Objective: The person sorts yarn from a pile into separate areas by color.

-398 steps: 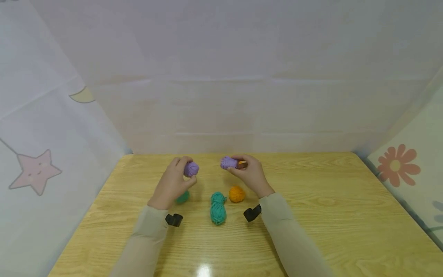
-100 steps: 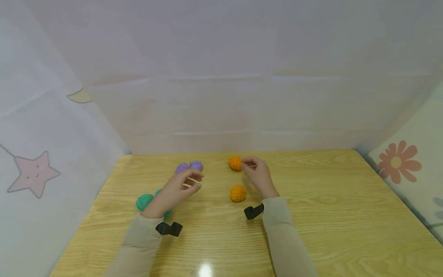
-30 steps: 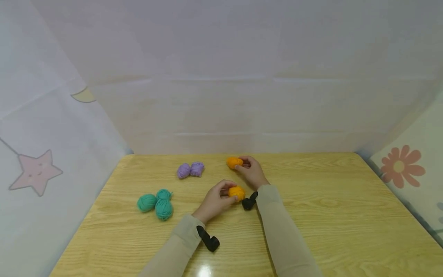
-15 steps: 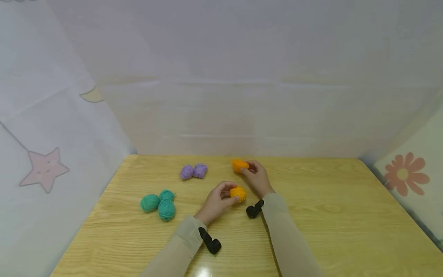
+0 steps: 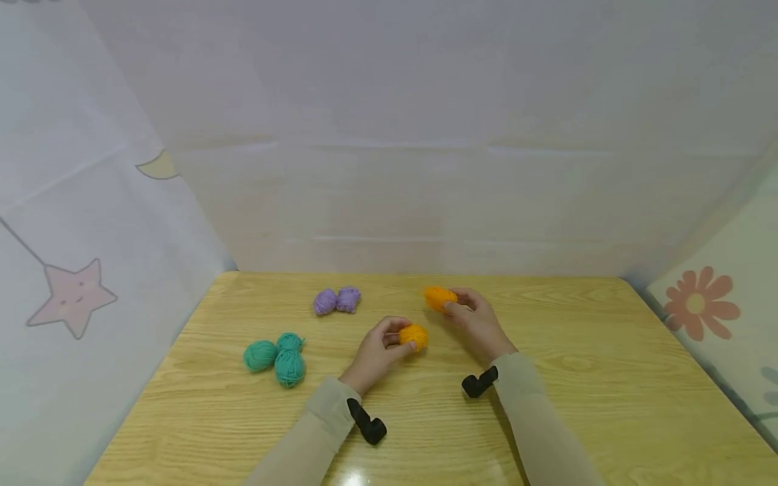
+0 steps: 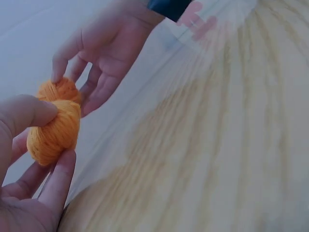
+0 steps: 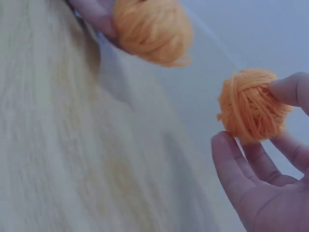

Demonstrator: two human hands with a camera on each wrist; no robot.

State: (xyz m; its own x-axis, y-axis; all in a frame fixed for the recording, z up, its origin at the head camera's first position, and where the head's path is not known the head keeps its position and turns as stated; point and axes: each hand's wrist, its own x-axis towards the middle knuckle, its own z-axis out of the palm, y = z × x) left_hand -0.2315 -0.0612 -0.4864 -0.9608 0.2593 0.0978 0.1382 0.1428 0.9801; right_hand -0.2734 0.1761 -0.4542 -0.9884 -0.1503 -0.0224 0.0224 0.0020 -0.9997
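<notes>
My left hand pinches an orange yarn ball between thumb and fingers near the table's middle. Farther back and to the right, my right hand grips a second orange yarn ball by its right side. Seen from the left wrist, the left hand's yarn ball partly covers the other yarn ball. Thumb and fingertips hold the right hand's yarn ball in the right wrist view, with the left hand's yarn ball at upper left.
Several green yarn balls touch one another on the left of the wooden table. Behind them, two purple yarn balls lie side by side. A pale cloth backdrop rises behind the table.
Earlier the hands held purple yarn balls; these now lie on the table, and the green ones sit farther left. Lately the right hand has moved right with its orange ball; the left stays nearly still.
</notes>
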